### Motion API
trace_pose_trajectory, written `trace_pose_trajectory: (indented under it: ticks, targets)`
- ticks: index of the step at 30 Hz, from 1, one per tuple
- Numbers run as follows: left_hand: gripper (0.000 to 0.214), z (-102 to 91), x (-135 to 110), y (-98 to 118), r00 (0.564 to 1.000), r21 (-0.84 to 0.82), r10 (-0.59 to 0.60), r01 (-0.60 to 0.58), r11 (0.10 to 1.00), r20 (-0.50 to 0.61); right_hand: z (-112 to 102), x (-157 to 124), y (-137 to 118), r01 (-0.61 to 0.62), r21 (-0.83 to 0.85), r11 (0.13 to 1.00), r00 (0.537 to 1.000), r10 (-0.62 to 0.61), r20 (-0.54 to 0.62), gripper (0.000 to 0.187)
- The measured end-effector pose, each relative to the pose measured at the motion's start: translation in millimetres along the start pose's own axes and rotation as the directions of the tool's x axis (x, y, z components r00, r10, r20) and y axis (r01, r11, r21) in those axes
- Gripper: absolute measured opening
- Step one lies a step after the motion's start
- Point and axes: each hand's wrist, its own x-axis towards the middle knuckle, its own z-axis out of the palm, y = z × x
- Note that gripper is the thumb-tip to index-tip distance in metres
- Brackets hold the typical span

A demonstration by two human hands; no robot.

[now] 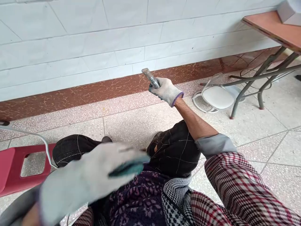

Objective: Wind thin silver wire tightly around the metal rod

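Observation:
My right hand (164, 89), in a whitish knit glove with a purple cuff and dark palm coating, is closed around a short metal rod (150, 78). The rod points up and left; its blunt end is brownish and a ridged or coiled silvery part sits just above the fist. Whatever lies inside the fist is hidden. Nearer the camera, my left hand (108, 166) wears a similar glove with a green palm. It is smeared by motion over my lap, with its fingers pointing right, and I cannot make out their grip.
A red plastic stool (11, 169) stands at the left with a pale cable or tube (47, 147) over it. Ahead runs a white tiled wall (94, 47). On the right are a white round seat (218, 96) and a folding table (265, 25) with a box (290, 14).

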Motion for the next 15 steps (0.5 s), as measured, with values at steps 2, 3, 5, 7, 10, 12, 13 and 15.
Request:
trace_pose_trajectory:
  ticks: [2,3,5,7,10,12,13,15]
  targets:
    - [0.028,6.4,43,7,0.999,-0.13,-0.034,0.033,0.991,-0.002,3,1,0,-0.028,-0.012,1.0,0.999,0.029,0.02,0.01]
    - [0.03,9.4,67,8,0.99,-0.249,-0.083,0.053,0.967,-0.112,5,1,0,-0.031,-0.02,0.999,0.999,0.031,0.02,0.011]
    - [0.035,15.2,116,2,0.959,-0.454,-0.146,0.021,0.891,-0.242,10,1,-2,0.008,-0.052,0.999,1.0,-0.007,0.019,0.014]
    - [0.031,20.7,159,-9,0.91,-0.65,-0.326,0.087,0.755,-0.257,16,-2,-6,0.075,-0.113,0.991,0.996,-0.07,0.051,0.017]
    - [0.024,26.7,196,-32,0.859,-0.689,-0.363,0.017,0.724,-0.36,25,-8,-18,0.166,-0.253,0.953,0.98,-0.131,0.148,0.014]
    - [0.016,27.5,204,-49,0.846,-0.682,-0.331,-0.053,0.729,-0.419,28,-11,-25,0.19,-0.357,0.915,0.972,-0.126,0.196,0.007]
    - [0.014,27.2,203,-57,0.838,-0.681,-0.312,-0.094,0.726,-0.448,28,-13,-28,0.196,-0.399,0.896,0.971,-0.119,0.209,0.003]
    - [0.019,26.4,199,-70,0.841,-0.681,-0.256,-0.17,0.712,-0.477,29,-14,-32,0.2,-0.475,0.857,0.971,-0.109,0.213,0.008]
